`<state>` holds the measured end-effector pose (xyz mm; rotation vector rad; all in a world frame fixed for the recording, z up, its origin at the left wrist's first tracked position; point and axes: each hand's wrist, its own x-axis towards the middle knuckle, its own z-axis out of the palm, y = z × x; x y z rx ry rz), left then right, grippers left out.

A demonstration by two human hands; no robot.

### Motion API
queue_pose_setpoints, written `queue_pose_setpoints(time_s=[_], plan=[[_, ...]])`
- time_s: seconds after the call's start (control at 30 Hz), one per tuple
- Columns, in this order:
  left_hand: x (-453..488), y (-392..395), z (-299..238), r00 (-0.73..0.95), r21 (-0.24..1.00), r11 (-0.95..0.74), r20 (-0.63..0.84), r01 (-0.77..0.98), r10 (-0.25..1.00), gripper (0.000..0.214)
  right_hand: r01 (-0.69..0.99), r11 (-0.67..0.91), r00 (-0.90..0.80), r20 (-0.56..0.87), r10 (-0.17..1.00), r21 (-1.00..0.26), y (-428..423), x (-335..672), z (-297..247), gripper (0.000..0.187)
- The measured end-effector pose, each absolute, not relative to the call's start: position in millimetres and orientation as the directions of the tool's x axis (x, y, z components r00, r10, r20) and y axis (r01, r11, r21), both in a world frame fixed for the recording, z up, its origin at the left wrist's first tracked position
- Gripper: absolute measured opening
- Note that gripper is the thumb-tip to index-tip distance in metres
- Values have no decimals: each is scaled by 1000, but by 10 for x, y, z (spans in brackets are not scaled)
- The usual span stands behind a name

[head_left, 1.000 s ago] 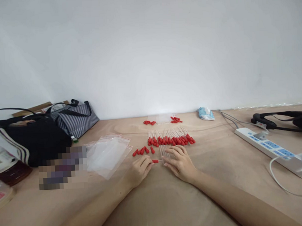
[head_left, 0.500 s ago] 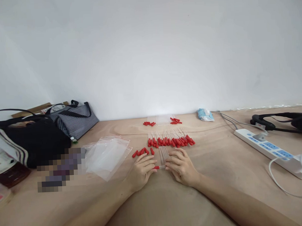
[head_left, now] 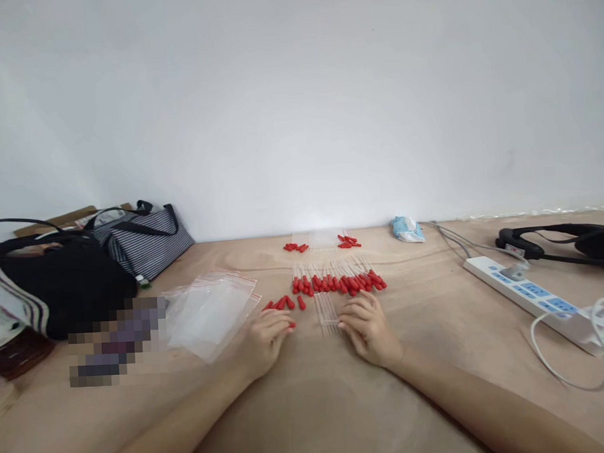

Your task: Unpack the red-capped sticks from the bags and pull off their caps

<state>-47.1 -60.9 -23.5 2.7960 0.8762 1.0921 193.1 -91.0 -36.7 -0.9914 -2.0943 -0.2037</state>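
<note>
My left hand (head_left: pixel 271 338) is closed on a red rubber bulb (head_left: pixel 291 325), whose tip shows at the fingertips. Pinched in my right hand (head_left: pixel 370 332) is a thin clear glass dropper tube (head_left: pixel 330 322), held sideways above a row of loose glass tubes (head_left: pixel 325 303). Several loose red bulbs (head_left: pixel 284 303) lie just beyond my left fingers, partly covered by them. Behind both hands stretches a row of assembled droppers (head_left: pixel 334 283), red bulbs toward me and glass stems pointing away.
More red bulbs (head_left: pixel 349 241) and clear bags lie near the wall. Zip bags (head_left: pixel 210 317) are spread at left, beside a black bag (head_left: pixel 84 283) and a striped bag (head_left: pixel 152 243). On the right are a power strip (head_left: pixel 530 293), a cable, a black headset (head_left: pixel 543 243) and a blue mask (head_left: pixel 407 229).
My hands have moved apart. The left has drawn back to the left with the red bulb, while the glass tube stays in my right hand, which has shifted slightly right.
</note>
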Motion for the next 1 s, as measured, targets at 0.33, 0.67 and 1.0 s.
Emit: queue_pose_setpoints(time_s=[0.33, 0.67, 1.0], plan=[[-631, -280, -164, 126, 426, -467, 620, 775, 775, 24, 813, 415, -68, 641, 765, -408, -801, 1952, -504, 21], [-478, -121, -34, 186, 421, -319, 327, 849, 926, 24, 810, 333, -31, 531, 847, -483, -699, 1924, -481, 11], [-210, 66, 51, 115, 349, -225, 308, 910, 944, 34, 817, 319, -75, 460, 885, -480, -733, 1884, -430, 21]])
